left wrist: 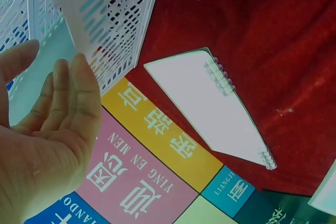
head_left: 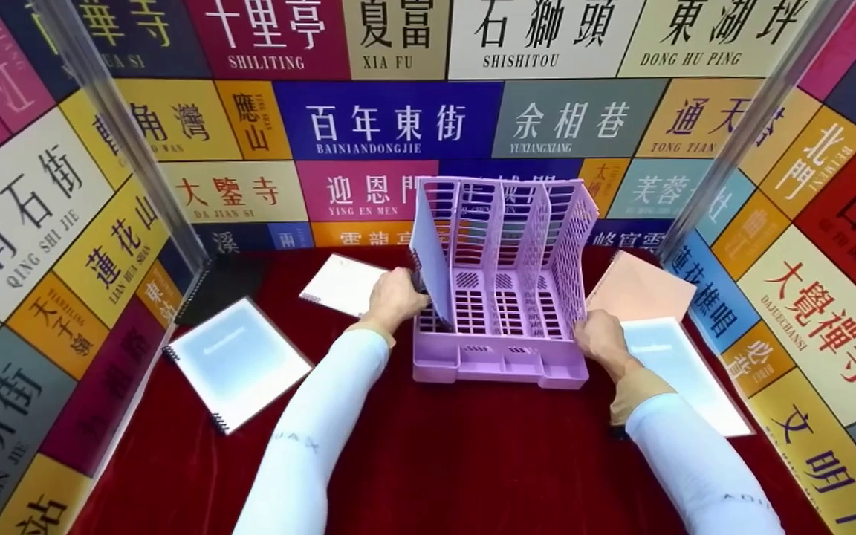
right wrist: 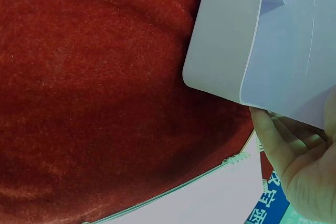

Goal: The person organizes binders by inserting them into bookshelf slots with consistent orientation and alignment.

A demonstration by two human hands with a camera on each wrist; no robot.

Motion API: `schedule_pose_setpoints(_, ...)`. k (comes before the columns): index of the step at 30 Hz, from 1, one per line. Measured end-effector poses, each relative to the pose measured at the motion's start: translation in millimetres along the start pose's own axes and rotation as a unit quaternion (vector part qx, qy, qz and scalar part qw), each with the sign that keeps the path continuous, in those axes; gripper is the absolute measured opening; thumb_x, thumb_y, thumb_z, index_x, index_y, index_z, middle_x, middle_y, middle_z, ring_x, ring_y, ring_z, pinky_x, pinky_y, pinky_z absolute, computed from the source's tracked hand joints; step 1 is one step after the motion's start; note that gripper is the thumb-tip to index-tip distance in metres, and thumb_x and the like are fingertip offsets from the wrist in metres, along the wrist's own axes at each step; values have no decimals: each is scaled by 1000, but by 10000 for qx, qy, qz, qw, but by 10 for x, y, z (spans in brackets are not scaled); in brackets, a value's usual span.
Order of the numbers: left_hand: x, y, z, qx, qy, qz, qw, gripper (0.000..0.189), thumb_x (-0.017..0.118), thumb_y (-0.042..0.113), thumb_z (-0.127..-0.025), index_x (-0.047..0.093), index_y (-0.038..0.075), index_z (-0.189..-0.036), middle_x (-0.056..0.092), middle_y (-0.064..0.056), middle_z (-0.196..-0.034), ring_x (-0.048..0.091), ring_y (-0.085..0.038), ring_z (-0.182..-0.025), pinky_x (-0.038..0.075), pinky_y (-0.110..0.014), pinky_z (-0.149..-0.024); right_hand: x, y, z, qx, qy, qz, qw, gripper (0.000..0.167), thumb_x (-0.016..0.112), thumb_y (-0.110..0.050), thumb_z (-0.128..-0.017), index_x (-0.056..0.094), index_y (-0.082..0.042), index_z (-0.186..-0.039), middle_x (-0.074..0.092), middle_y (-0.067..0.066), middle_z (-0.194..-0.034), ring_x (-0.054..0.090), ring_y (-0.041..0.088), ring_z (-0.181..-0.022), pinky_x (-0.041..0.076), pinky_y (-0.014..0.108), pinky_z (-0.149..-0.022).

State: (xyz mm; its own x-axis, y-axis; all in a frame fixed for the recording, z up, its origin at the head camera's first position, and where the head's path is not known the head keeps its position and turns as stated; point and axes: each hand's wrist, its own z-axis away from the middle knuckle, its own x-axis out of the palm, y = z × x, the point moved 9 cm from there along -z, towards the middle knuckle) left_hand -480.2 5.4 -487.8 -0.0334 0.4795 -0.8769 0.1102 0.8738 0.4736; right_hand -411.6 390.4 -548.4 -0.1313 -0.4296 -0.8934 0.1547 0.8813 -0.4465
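Note:
A purple desktop file rack (head_left: 502,365) with several upright slots stands in the middle of the red cloth. A blue spiral notebook (head_left: 430,249) leans upright in its leftmost slot. My left hand (head_left: 396,297) is at the rack's left side, beside the notebook. In the left wrist view, its thumb and loosely bent fingers (left wrist: 62,85) stand apart, with the notebook's pale green-looking surface (left wrist: 55,56) behind them. My right hand (head_left: 605,338) holds the rack's right side near the front; in the right wrist view its fingers (right wrist: 273,135) lie along the outer wall.
Left of the rack lie a small white notebook (head_left: 339,284), a larger pale-blue spiral notebook (head_left: 238,364) and a black notebook (head_left: 224,286). On the right, a peach notebook (head_left: 647,286) is partly under a white-and-blue one (head_left: 684,371). Patterned panels (head_left: 398,119) rise behind and beside the cloth.

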Motion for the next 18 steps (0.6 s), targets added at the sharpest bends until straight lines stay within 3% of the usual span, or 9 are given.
schedule_pose_setpoints(10, -70, -119, 55, 6, 2, -55, 10000, 16, 64, 31, -64, 62, 16, -70, 61, -1, -72, 57, -21, -70, 47, -34, -65, 0, 18, -2, 39, -69, 19, 10000, 27, 44, -19, -85, 62, 3, -83, 62, 22, -84, 58, 37, -78, 45, 48, -70)
schedule_pose_setpoints(18, -135, -314, 71, -238, -67, -230, 9994, 31, 58, 46, -75, 58, 15, -72, 61, -5, -79, 57, -24, -75, 46, -37, -66, 5, -6, -10, 27, -134, 57, 9999, 28, 43, -19, -86, 60, 3, -85, 61, 24, -87, 57, 37, -80, 44, 48, -72)
